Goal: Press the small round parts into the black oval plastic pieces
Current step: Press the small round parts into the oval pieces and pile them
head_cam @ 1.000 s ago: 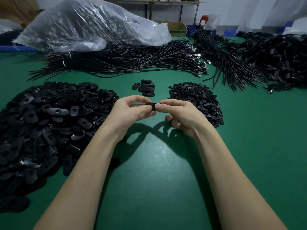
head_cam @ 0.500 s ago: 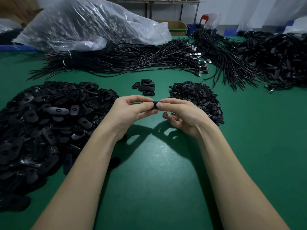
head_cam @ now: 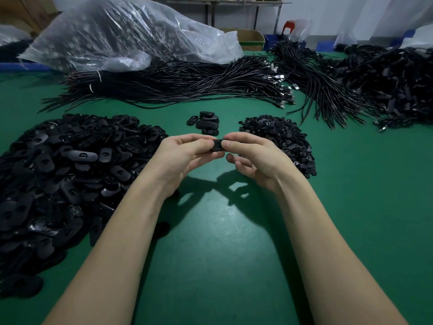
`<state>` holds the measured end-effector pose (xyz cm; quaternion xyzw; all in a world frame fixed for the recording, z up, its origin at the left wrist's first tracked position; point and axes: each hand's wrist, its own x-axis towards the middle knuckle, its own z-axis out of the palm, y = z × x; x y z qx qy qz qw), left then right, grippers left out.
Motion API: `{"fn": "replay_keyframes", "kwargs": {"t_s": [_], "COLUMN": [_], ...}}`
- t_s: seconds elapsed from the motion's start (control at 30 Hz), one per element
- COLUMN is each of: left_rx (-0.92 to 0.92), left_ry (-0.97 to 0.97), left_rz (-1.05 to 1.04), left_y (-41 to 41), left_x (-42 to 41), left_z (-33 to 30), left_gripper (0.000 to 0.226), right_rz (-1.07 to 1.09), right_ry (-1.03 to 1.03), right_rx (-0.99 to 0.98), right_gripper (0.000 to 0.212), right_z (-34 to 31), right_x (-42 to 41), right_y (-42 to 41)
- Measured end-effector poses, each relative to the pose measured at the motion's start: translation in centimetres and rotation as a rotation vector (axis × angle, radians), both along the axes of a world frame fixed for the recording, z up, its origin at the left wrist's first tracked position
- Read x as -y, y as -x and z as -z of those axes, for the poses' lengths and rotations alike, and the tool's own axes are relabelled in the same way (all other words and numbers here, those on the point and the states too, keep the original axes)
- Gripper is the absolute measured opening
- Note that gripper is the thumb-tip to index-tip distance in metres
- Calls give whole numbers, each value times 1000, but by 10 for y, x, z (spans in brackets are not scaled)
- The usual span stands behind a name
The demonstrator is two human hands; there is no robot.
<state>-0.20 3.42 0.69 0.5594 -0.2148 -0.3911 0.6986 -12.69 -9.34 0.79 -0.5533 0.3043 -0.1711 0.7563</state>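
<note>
Item: one black oval piece (head_cam: 216, 145), held above the green counter (head_cam: 210, 254) between both hands.

Left hand (head_cam: 185, 156): thumb and fingers pinch the piece's left end. Right hand (head_cam: 253, 158): thumb and forefinger pinch its right end; the other fingers curl loosely beneath. Whether a small round part sits in it is hidden by the fingertips.

Stock: large heap of oval pieces (head_cam: 58, 174) at left; heap of small round parts (head_cam: 278, 134) just beyond the right hand; small stack of ovals (head_cam: 206, 121), probably finished, past the hands. Cable bundles (head_cam: 187, 83) and a clear plastic bag (head_cam: 121, 34) at the back.

Handling advice: support the oval from below, centre the part over its hole, and press squarely so it seats flush rather than tilted.

Markings: no readable brand, label or writing.
</note>
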Motion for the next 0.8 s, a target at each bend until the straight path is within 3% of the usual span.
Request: {"fn": "replay_keyframes", "kwargs": {"t_s": [0.13,0.3,0.57,0.8], "left_rx": [0,-15,-154,-192], "left_ry": [-6,-13,47,62], "left_rz": [17,33,-105,-121], "left_y": [2,1,8,9], "left_x": [0,-1,8,10], "left_z": [0,-1,5,5], "left_gripper": [9,10,7,6], "right_rz": [-18,-29,226,234], "right_ry": [-198,-162,605,812], "right_rx": [51,77,29,-18], "right_gripper": [15,15,7,5], "right_z": [3,3,7,10], "right_x": [3,3,-9,-11], "right_y": [0,1,-8,-11]}}
